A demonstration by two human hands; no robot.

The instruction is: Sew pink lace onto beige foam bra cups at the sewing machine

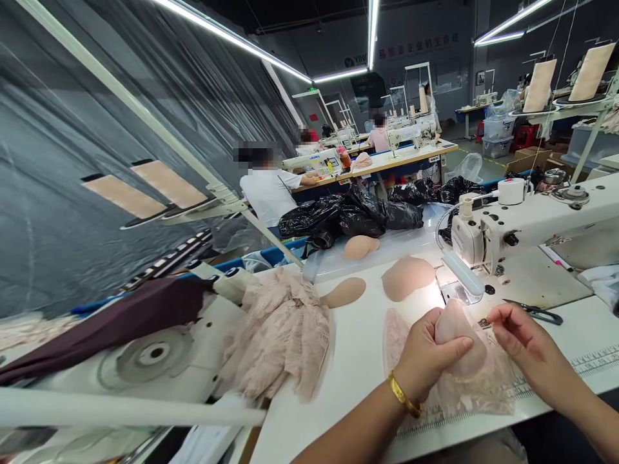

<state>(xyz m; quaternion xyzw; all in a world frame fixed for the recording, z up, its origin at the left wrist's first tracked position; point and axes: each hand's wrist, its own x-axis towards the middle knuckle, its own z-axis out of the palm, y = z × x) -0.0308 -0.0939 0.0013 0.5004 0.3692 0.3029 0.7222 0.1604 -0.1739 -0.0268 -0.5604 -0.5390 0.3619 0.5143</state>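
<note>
My left hand [425,361], with a gold bracelet at the wrist, grips a beige bra cup [471,351] with its thumb across the front. Sheer pink lace [483,393] hangs below the cup onto the table. Just right of the cup is my right hand [525,345], its thumb and forefinger pinched together; whatever is between them is too small to make out. Beyond the hands stands a white sewing machine [527,216] with its lamp [463,272] lit. Another beige cup [409,278] lies left of the needle area, above a further lace piece [394,335].
Black scissors [536,312] lie right of the machine bed. At the left edge sit a lace heap [285,335] and a flat beige pad [345,292]; stacked cups [360,247] are farther back. Black plastic bags [353,216] separate my table from a seated person [268,193].
</note>
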